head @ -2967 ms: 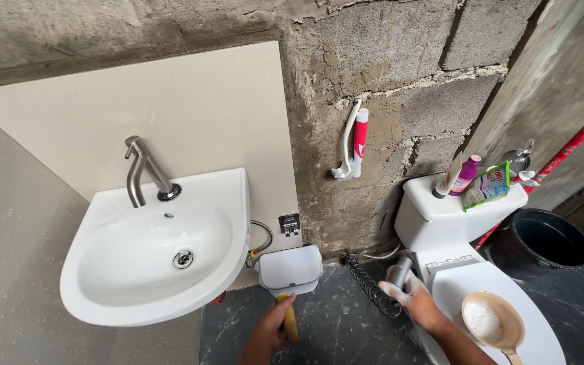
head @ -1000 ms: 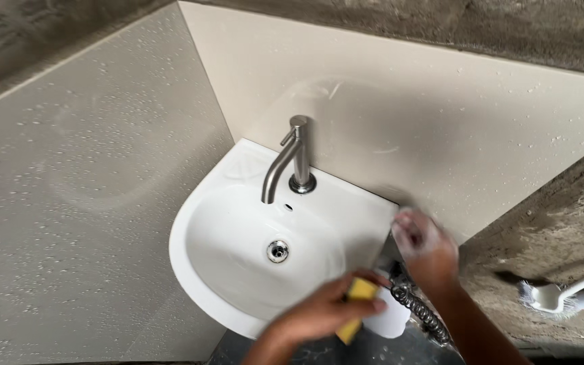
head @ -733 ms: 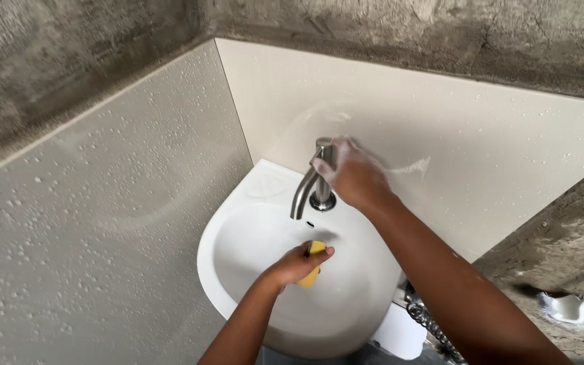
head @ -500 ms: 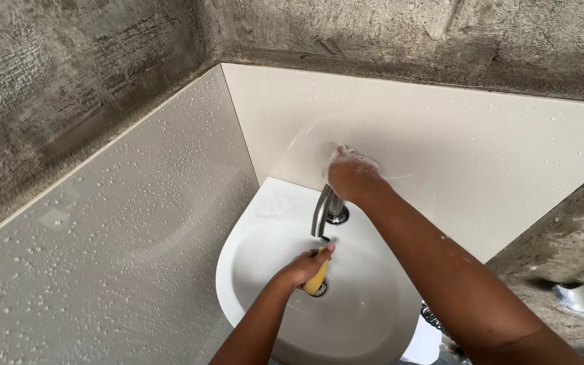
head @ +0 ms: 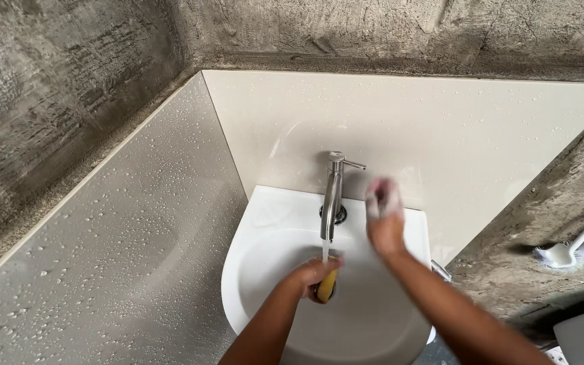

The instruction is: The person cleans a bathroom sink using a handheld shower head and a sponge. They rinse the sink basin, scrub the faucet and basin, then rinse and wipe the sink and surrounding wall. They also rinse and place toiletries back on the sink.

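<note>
Two hands at the white corner sink (head: 265, 223): left hand (head: 313, 274) grips a yellow sponge (head: 328, 285) under the running steel tap (head: 333, 192), right hand (head: 384, 215) blurred, soapy, empty, beside it.

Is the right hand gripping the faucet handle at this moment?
No, the right hand hangs blurred in the air to the right of the faucet, clear of its handle.

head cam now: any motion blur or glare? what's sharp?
Head view: the right hand is smeared by motion blur, fingers indistinct; the left hand holding the yellow sponge under the tap is fairly sharp. Soft daylight, faint sheen on the cream panel behind the tap, no harsh glare. Droplets on the grey panel are crisp.
</note>
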